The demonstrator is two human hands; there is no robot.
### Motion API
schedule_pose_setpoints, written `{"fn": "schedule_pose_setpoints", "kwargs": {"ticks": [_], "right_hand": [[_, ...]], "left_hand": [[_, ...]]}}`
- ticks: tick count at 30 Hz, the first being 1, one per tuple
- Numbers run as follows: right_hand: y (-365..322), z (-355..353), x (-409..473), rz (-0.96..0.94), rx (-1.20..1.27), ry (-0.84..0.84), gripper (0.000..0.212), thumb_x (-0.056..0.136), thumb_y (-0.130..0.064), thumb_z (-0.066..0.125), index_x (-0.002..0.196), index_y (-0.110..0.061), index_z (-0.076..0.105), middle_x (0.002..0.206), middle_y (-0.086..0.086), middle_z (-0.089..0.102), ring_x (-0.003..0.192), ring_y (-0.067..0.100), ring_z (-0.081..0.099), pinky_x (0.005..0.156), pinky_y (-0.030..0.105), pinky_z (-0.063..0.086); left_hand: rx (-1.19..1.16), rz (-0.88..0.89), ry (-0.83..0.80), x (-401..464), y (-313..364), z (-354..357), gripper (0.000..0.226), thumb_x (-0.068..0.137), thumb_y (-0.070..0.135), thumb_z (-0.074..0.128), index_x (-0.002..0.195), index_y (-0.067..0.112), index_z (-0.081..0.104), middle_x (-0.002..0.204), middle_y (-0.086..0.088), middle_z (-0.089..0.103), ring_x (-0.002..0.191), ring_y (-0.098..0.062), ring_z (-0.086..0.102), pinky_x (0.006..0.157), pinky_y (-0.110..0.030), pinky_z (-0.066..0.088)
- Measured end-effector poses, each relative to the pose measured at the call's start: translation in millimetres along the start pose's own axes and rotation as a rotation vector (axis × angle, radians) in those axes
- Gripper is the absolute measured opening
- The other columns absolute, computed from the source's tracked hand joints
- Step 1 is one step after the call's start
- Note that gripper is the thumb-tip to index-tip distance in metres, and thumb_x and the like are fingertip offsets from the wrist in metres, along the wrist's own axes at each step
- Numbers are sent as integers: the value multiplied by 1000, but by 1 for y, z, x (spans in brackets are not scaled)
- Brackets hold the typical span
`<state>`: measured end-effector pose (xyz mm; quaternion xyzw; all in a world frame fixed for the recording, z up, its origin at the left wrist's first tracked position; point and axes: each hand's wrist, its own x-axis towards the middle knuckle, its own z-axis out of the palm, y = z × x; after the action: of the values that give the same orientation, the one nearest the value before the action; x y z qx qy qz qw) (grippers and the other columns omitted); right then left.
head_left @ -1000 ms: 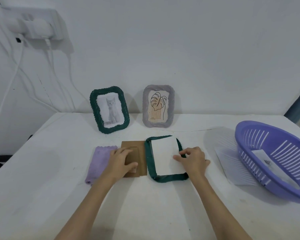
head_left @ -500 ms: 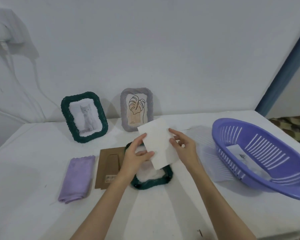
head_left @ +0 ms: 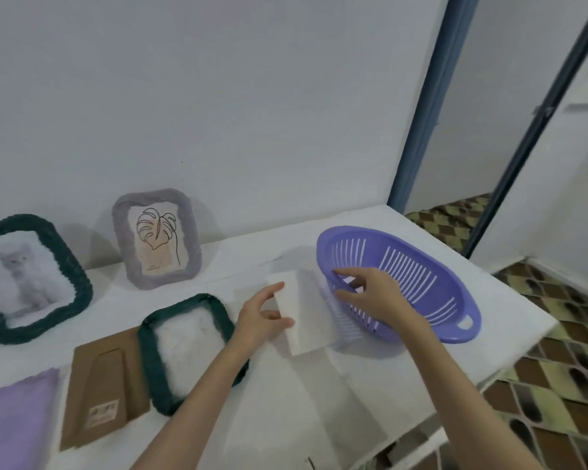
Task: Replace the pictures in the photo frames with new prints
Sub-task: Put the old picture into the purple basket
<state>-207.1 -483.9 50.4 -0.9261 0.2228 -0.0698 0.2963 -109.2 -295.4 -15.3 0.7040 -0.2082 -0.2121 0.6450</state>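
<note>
The left hand (head_left: 263,318) pinches a blank-backed white print (head_left: 302,313) by its near edge, thumb on top, holding it above the desk (head_left: 387,385) between the open green frame (head_left: 187,351) and the purple basket (head_left: 398,283). The right hand (head_left: 374,293) reaches into the basket with its grip spread, fingers extended over the slotted wall and holding nothing that can be seen.

The one-sided pinch could let the print sag, crease or slip, and fingers on its face could smudge it. The basket sits close to the desk's right edge, so a push from the reaching hand could slide it off. The emptied frame lies face down just beside the left forearm, and a sweep of that arm could shift it or the brown backing board (head_left: 102,391) touching it.

The backing board carries a small pale sticker, too blurred to read. The grey frame (head_left: 157,239) shows a leaf line drawing with tiny illegible lettering beneath.
</note>
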Motion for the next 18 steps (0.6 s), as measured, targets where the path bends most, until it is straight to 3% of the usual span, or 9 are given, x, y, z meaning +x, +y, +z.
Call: {"fn": "schedule_pose_setpoints", "kwargs": {"ticks": [2, 4, 6, 7, 8, 10, 13, 16, 18], "right_hand": [[1, -8, 1, 10, 87, 10, 46, 81, -35, 67, 126, -30, 54, 104, 1, 69, 92, 16, 61, 88, 35, 50], [4, -11, 1, 19, 172, 10, 51, 79, -32, 70, 127, -25, 53, 101, 4, 70, 89, 16, 62, 81, 28, 48], [6, -12, 0, 27, 237, 1, 55, 78, -29, 72, 128, -22, 51, 96, 5, 69, 88, 16, 63, 79, 26, 45], [7, -11, -1, 29, 260, -1, 55, 78, -28, 72, 127, -21, 49, 94, 5, 70, 87, 17, 63, 78, 26, 44], [7, -9, -2, 30, 277, 0, 56, 77, -27, 73, 127, -20, 49, 95, 6, 70, 87, 17, 63, 77, 26, 44], [8, -5, -3, 33, 299, 5, 54, 76, -26, 74, 124, -20, 48, 94, 7, 70, 86, 17, 63, 75, 25, 44], [7, 5, -5, 31, 315, 1, 50, 76, -24, 74, 118, -17, 48, 89, 6, 69, 81, 15, 62, 73, 25, 45], [7, 10, -6, 21, 324, 8, 48, 76, -23, 74, 116, -16, 48, 86, 4, 67, 80, 16, 60, 77, 28, 47], [8, 10, -5, 23, 342, -1, 48, 76, -26, 74, 115, -19, 48, 85, 2, 67, 80, 14, 61, 75, 25, 46]], "left_hand": [[75, -12, -14, 4, -7, 7, 63, 68, -8, 73, 124, 15, 53, 69, 4, 61, 50, -2, 54, 55, -10, 44], [173, -2, -9, 8, -11, 13, 64, 68, -3, 75, 125, 16, 53, 67, -4, 59, 53, -2, 52, 55, -8, 42], [427, 68, -9, 16, -18, 20, 67, 70, 11, 78, 131, 20, 49, 104, -10, 62, 87, -13, 59, 78, -12, 45], [628, 103, -8, 21, -21, 22, 68, 72, 22, 76, 134, 23, 46, 125, -6, 56, 111, -19, 54, 94, -20, 39], [795, 123, -2, 23, -23, 25, 68, 75, 34, 72, 136, 26, 41, 139, -1, 47, 129, -19, 42, 104, -26, 30], [974, 96, -42, 27, -26, 28, 70, 78, 56, 59, 139, 30, 35, 150, 5, 33, 143, -16, 18, 112, -33, 16], [1062, 35, -110, 32, -27, 27, 81, 68, 79, 41, 138, 38, 36, 157, 2, 12, 145, -20, -1, 115, -41, 5], [1061, 17, -72, 35, -25, 28, 61, 80, 67, 46, 135, 43, 38, 158, -1, 1, 145, -24, -8, 116, -42, -1], [880, 41, 8, 34, -19, 33, 53, 89, 57, 40, 138, 38, 34, 156, -1, 15, 145, -22, 3, 115, -38, 5]]}}
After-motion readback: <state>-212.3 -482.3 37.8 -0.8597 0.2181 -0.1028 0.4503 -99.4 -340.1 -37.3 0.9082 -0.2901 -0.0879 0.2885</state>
